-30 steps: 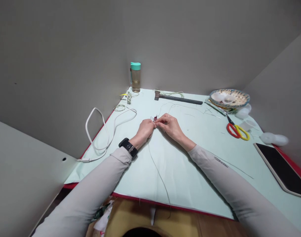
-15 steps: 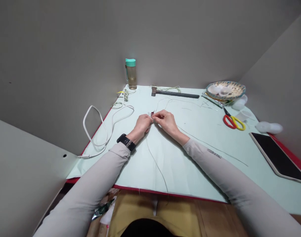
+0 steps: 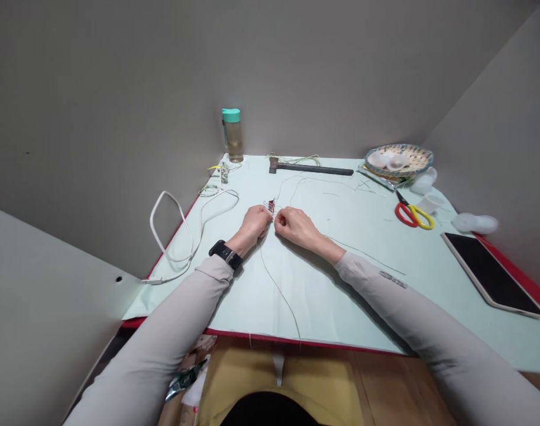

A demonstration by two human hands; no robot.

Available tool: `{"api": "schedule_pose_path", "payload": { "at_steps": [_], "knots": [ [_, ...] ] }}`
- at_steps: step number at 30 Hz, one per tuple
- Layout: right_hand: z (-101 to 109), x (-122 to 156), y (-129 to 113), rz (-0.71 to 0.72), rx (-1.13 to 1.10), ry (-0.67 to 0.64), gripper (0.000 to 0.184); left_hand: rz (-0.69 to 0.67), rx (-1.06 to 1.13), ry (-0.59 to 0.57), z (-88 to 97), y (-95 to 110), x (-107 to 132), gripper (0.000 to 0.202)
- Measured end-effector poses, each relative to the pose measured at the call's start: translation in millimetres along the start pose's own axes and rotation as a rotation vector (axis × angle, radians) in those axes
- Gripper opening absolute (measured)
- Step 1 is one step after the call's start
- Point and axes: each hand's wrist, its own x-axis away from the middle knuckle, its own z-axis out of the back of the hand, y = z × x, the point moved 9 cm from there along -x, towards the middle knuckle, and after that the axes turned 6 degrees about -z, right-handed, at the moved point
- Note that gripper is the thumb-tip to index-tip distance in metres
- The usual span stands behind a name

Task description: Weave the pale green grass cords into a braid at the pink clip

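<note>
My left hand and my right hand meet at the middle of the pale green table cover, fingers curled and pinched. Between them sits a small dark red clip with thin wire running through it. The wire trails from my left hand down to the table's front edge and loops away behind the clip toward the hammer. My left wrist wears a black watch. Which fingers hold the clip I cannot make out.
A hammer lies at the back. A teal-capped bottle stands in the back left corner. A white cable loops at left. Red and yellow scissors, a patterned bowl and a tablet lie at right.
My right hand has drawn back toward me and closed into a tighter fist beside the left. The left hand stays at the clip. The view has shifted slightly.
</note>
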Motion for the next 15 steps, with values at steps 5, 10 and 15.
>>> {"api": "schedule_pose_path", "payload": {
  "at_steps": [5,10,15],
  "knots": [
    [17.6,25.4,11.5,0.053,-0.043,-0.342,0.018,-0.004,0.02,-0.017,0.4,-1.4,-1.6,0.027],
    [102.3,66.1,80.0,0.053,-0.047,-0.424,0.051,-0.017,0.028,-0.028,0.2,-1.8,-1.8,0.026],
    [185.8,71.3,162.6,-0.08,0.38,-0.037,0.038,-0.032,0.033,-0.038,-1.3,-1.2,-2.9,0.022]
  ]
}}
